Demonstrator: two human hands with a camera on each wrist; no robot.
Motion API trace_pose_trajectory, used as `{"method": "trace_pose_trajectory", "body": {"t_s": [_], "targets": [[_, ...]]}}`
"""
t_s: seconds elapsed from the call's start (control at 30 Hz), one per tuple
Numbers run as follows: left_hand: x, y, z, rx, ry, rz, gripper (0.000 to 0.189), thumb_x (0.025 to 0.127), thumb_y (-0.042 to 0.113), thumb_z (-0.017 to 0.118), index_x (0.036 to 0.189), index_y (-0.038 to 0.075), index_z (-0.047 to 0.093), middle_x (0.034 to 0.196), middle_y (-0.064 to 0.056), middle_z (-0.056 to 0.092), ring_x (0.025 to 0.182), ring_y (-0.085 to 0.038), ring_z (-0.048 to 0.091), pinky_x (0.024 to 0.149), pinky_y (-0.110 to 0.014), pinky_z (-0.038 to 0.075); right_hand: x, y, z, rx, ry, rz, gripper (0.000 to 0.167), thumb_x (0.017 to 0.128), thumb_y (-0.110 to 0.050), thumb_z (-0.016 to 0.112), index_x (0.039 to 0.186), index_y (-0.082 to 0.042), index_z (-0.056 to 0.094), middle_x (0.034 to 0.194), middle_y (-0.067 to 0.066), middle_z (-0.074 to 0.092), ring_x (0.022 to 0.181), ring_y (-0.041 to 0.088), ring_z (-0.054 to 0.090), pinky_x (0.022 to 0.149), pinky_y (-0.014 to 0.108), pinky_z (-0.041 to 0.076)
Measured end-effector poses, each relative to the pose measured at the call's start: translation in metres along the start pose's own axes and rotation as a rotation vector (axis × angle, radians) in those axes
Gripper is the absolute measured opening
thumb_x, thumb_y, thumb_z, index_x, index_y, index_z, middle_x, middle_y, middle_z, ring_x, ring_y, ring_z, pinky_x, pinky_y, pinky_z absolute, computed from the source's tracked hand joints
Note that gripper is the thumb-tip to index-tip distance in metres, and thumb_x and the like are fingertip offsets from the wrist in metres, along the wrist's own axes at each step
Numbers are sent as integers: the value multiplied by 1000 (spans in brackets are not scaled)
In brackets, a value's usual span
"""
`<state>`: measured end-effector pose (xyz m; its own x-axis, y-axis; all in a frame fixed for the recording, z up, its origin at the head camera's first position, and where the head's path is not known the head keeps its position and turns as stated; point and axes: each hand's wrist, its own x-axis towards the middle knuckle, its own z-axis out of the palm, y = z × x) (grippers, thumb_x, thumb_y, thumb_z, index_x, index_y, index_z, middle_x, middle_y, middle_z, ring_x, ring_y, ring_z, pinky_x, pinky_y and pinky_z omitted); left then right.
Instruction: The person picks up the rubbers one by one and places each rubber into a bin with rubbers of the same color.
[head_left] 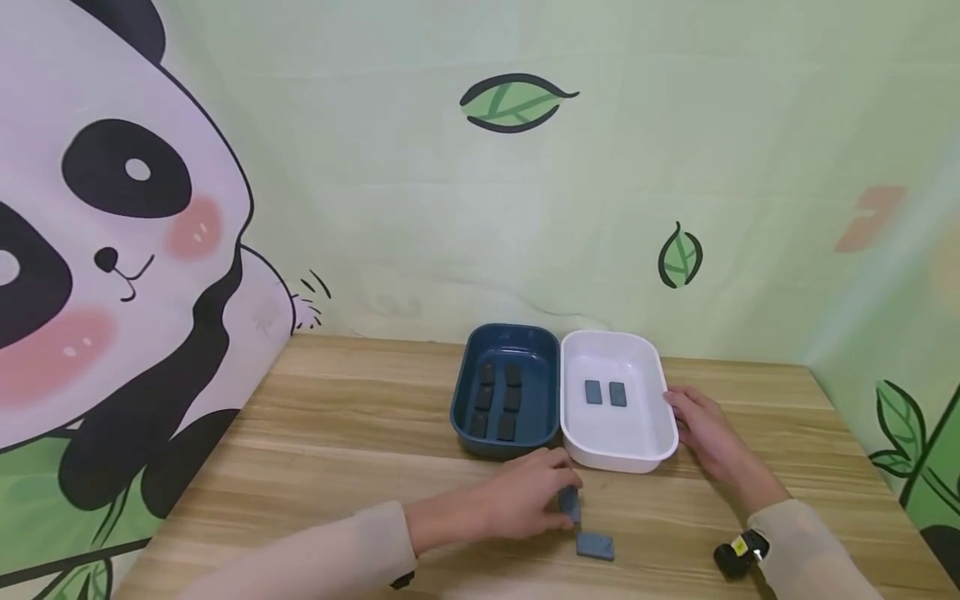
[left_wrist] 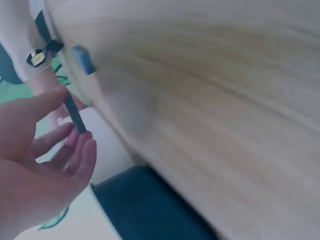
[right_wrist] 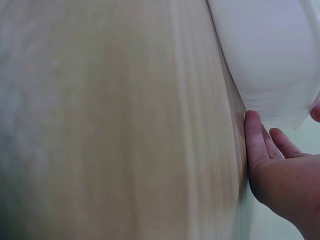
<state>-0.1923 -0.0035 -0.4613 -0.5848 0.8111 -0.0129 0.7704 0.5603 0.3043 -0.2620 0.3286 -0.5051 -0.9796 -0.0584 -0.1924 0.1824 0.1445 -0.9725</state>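
In the head view my left hand (head_left: 521,496) pinches a blue-grey rectangular tile (head_left: 570,505) on edge, just in front of the two trays. The left wrist view shows that tile (left_wrist: 75,114) between thumb and fingertips. A second tile (head_left: 595,546) lies flat on the table nearby. My right hand (head_left: 708,433) rests against the right side of the white tray (head_left: 618,458), its fingers (right_wrist: 255,132) straight along the outer wall. Two blue-grey tiles (head_left: 593,392) lie side by side inside the white tray.
A dark blue tray (head_left: 543,400) stands directly left of the white one and holds several black tiles (head_left: 486,398) in two columns. Both trays sit on the wooden table (head_left: 360,400) near its back edge, before a wall printed with a panda and leaves.
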Motion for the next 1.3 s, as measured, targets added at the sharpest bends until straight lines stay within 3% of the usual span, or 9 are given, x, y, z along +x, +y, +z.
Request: {"method": "trace_pose_trajectory", "body": {"t_s": [0.13, 0.27, 0.43, 0.67, 0.8, 1.0, 1.3], "targets": [[-2, 3, -16, -18, 70, 28, 44, 97, 36, 80, 133, 15, 70, 127, 6, 61, 110, -5, 55, 93, -16, 50, -1, -1, 0, 0, -13, -3, 68, 115, -37, 42, 160, 11, 25, 158, 33, 37, 119, 10, 56, 94, 23, 56], [7, 4, -24, -51, 145, 36, 42, 96, 33, 80, 132, 14, 70, 123, 6, 61, 108, -4, 56, 94, -14, 49, -1, -1, 0, -5, -25, -3, 70, 115, -38, 42, 161, 10, 23, 161, 33, 34, 123, 15, 55, 95, 23, 56], [33, -1, -26, -105, 163, 31, 43, 96, 27, 82, 133, 11, 70, 125, 3, 63, 107, -10, 62, 90, -10, 48, -2, 1, -1, 2, -22, 6, 68, 115, -37, 42, 161, 10, 24, 160, 32, 35, 116, 8, 57, 94, 24, 57], [70, -18, -28, -61, 170, -37, 47, 94, 30, 83, 136, 13, 70, 129, 1, 66, 110, -12, 63, 100, -18, 51, -2, 2, -1, -5, -21, 1, 69, 115, -38, 42, 161, 11, 24, 159, 33, 35, 117, 8, 56, 94, 23, 56], [88, -30, -29, -47, 135, -77, 47, 95, 32, 82, 136, 14, 71, 128, 2, 67, 107, -8, 62, 102, -20, 51, -1, 1, 0, -3, -16, -6, 69, 115, -39, 42, 160, 11, 25, 157, 33, 37, 113, 5, 57, 93, 22, 56], [113, -42, -30, -15, 23, -75, 48, 93, 34, 84, 135, 14, 72, 124, 3, 68, 105, -8, 62, 101, -21, 52, -1, 2, -2, 1, -16, -15, 68, 115, -38, 42, 159, 11, 27, 157, 32, 38, 111, 3, 57, 93, 22, 56], [130, -48, -28, 56, -74, -119, 47, 93, 39, 83, 135, 19, 73, 123, 5, 68, 103, -9, 60, 103, -23, 51, -1, 0, -3, 10, -23, -6, 68, 115, -37, 43, 161, 10, 25, 160, 33, 36, 119, 9, 56, 95, 23, 56]]}}
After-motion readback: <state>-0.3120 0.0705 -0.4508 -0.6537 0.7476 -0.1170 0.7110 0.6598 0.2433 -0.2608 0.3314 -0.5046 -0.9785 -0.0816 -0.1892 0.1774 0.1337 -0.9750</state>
